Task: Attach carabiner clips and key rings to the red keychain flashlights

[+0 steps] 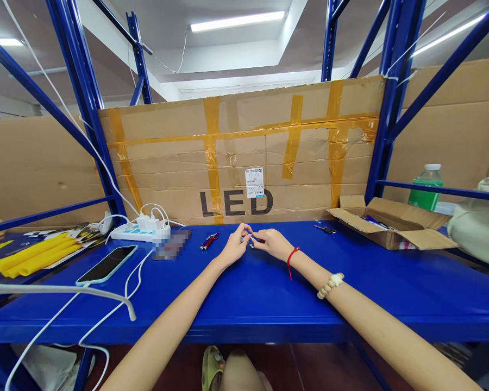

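While both hands meet at mid-counter (244, 304), left hand (237, 245) and right hand (272, 244) pinch one small pen (256, 239), its long axis running sideways between them; spare pens (209, 241) lie just leftward.

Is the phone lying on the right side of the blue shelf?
No, the phone lies on the left, beside the white cable.

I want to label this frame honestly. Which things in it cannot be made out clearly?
Head view, the only one:
- Small item between left hand and right hand: fingers cover it, too small to identify.
- Blurred patch on the blue shelf: pixelated.
- Contents of the open cardboard box: mostly hidden by its flaps.
- White label on the LED carton: print too small.
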`<action>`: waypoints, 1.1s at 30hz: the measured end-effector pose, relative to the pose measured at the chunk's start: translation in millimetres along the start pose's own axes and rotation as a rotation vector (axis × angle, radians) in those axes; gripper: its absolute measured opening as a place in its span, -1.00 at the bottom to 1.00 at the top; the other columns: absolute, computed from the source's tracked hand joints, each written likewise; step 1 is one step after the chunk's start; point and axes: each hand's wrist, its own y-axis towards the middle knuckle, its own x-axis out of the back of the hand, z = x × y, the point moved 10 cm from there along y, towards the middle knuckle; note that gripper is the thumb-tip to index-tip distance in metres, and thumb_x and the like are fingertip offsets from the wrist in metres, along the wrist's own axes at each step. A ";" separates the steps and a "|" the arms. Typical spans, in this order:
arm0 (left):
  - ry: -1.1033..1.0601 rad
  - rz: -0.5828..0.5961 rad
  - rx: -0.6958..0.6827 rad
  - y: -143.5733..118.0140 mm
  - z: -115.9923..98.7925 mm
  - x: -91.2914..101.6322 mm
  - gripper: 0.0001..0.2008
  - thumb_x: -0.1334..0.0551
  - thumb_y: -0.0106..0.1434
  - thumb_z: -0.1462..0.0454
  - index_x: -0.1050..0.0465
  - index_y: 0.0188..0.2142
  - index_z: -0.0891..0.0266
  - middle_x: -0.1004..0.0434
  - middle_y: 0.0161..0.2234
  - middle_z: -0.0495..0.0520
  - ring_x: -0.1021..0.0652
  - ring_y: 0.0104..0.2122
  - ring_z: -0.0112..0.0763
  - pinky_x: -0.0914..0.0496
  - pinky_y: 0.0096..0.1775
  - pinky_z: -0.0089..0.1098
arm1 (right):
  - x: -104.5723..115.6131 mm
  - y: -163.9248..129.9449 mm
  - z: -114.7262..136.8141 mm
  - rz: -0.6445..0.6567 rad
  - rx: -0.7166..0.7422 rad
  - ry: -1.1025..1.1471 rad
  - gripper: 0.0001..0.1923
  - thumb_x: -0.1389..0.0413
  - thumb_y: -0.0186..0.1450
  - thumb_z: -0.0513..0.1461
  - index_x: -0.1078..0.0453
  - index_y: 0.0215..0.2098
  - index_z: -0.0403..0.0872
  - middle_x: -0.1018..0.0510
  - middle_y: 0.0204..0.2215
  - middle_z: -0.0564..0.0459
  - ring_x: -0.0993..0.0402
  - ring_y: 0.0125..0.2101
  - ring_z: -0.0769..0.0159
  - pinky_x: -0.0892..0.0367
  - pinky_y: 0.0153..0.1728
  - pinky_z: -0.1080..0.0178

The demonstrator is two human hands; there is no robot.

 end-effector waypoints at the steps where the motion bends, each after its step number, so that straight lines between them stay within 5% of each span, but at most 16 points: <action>1: -0.016 -0.004 0.002 0.2 -0.5 0.1 -0.96 -0.06 0.22 0.34 -0.24 -0.31 0.22 -0.23 -0.61 -0.16 -0.28 -0.58 -0.53 -0.15 -0.46 -0.51 | 1.0 0.4 0.3 -0.011 0.003 -0.001 -0.78 -0.01 0.26 -0.27 -0.36 -0.52 -0.13 -0.36 -0.61 0.09 -0.18 -0.58 0.44 0.04 -0.52 0.37; 11: -0.210 -0.080 0.070 1.3 6.4 5.4 -0.86 -0.18 0.15 0.29 -0.29 -0.27 0.24 -0.43 -0.45 -0.03 -0.46 -0.39 -0.46 -0.29 -0.33 -0.48 | 10.6 0.1 -7.0 -0.088 -0.021 0.005 -0.78 0.03 0.30 -0.24 -0.40 -0.43 -0.13 -0.39 -0.59 0.08 -0.25 -0.56 0.42 -0.04 -0.49 0.39; 17: -0.298 -0.146 0.173 1.0 20.1 12.0 -0.70 -0.27 0.04 0.32 -0.40 -0.18 0.28 -0.51 -0.41 0.02 -0.45 -0.46 -0.49 -0.30 -0.38 -0.48 | 16.2 -2.3 -12.8 -0.124 -0.083 -0.024 -0.77 0.04 0.29 -0.21 -0.43 -0.37 -0.08 -0.42 -0.57 0.08 -0.27 -0.54 0.41 0.00 -0.53 0.38; 23: -0.373 -0.223 0.256 -0.8 29.9 15.9 -0.79 -0.31 0.00 0.30 -0.53 -0.31 0.31 -0.58 -0.32 0.14 -0.51 -0.31 -0.33 -0.36 -0.33 -0.42 | 22.6 -4.0 -12.0 -0.162 -0.134 -0.048 -0.74 0.07 0.31 -0.18 -0.43 -0.37 -0.04 -0.45 -0.55 0.10 -0.32 -0.52 0.42 0.04 -0.56 0.38; 33: -0.446 -0.261 0.350 -6.3 28.2 17.9 -0.73 -0.46 -0.26 0.31 -0.55 -0.48 0.34 -0.58 -0.45 0.10 -0.52 -0.40 -0.33 -0.39 -0.27 -0.34 | 22.4 -4.5 -12.0 -0.197 -0.141 -0.004 -0.72 0.09 0.33 -0.17 -0.43 -0.18 -0.04 -0.52 -0.41 0.04 -0.42 -0.40 0.37 -0.08 -0.51 0.39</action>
